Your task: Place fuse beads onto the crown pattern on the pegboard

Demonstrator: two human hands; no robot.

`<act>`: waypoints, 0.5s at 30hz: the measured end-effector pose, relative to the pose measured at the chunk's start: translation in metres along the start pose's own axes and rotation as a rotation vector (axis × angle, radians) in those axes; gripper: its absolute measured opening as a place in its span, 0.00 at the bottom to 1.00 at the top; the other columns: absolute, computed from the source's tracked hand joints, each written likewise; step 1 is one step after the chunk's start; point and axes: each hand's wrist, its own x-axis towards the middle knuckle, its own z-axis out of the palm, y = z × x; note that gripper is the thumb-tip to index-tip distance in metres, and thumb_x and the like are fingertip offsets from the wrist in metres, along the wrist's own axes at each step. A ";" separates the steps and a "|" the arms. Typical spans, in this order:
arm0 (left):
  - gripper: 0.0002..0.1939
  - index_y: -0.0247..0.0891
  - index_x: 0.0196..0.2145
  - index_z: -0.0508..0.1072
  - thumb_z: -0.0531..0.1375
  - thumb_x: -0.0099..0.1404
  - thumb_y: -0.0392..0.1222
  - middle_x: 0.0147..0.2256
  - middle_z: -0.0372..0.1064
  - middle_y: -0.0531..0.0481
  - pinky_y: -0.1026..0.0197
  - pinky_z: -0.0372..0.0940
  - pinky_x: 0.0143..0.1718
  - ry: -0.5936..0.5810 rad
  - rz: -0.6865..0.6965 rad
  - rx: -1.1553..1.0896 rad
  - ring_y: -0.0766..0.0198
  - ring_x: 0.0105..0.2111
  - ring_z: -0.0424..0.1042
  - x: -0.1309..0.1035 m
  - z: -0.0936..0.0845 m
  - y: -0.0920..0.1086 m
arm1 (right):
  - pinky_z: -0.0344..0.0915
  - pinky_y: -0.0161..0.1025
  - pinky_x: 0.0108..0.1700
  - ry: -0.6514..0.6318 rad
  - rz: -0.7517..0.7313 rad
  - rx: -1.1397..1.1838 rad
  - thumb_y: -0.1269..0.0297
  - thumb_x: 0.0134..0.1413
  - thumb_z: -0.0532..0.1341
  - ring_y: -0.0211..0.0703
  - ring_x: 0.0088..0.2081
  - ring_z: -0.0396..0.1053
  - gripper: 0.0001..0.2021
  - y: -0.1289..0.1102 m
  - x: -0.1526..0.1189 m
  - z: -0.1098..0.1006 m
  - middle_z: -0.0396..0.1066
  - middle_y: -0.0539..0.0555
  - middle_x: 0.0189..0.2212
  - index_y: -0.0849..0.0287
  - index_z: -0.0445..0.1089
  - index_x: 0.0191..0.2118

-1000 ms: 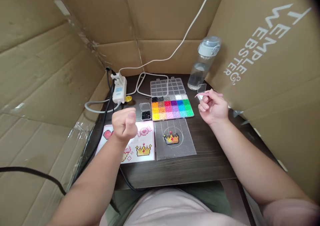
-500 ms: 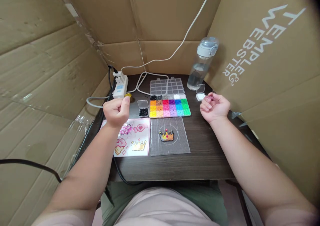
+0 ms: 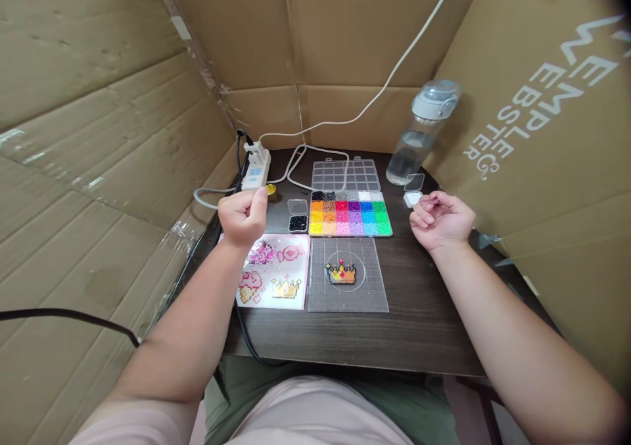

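Note:
My left hand [image 3: 244,216] is closed in a fist with the thumb on top, raised over the pattern sheet [image 3: 293,300]; nothing shows in it. Palm up, my right hand [image 3: 444,220] has its fingers curled in, with nothing visible in them, near a small white bead box [image 3: 413,199]. Between the hands lies a sorted tray of coloured fuse beads [image 3: 351,213]. A clear pegboard [image 3: 365,300] in front of it carries a yellow, orange and black bead crown [image 3: 342,273]. A small box of black beads [image 3: 298,223] sits left of the tray.
A tall water bottle [image 3: 419,136] stands at the back right. White power strip [image 3: 256,167] and cables are at the back left, beside a small yellow round item [image 3: 271,190]. The tray's clear lid [image 3: 345,175] lies open behind. Cardboard walls [image 3: 365,31] surround the dark table [image 3: 414,340].
The whole view has shifted, so that the table and things appear further right. Both hands keep nearly the same pose, and the things on the table have not moved.

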 end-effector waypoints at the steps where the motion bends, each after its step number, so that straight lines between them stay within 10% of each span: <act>1: 0.26 0.35 0.14 0.45 0.58 0.61 0.36 0.15 0.38 0.56 0.60 0.40 0.18 0.003 0.006 -0.003 0.74 0.15 0.41 0.000 0.000 -0.001 | 0.47 0.29 0.11 -0.001 0.003 -0.004 0.70 0.39 0.56 0.30 0.11 0.50 0.04 0.000 0.000 0.000 0.59 0.47 0.13 0.60 0.63 0.18; 15: 0.26 0.35 0.13 0.45 0.58 0.59 0.33 0.14 0.38 0.56 0.60 0.39 0.17 -0.040 0.046 -0.052 0.74 0.15 0.41 0.003 -0.003 0.002 | 0.47 0.26 0.09 -0.052 0.036 -0.010 0.70 0.41 0.59 0.27 0.11 0.49 0.07 0.003 0.003 -0.002 0.59 0.46 0.14 0.60 0.62 0.18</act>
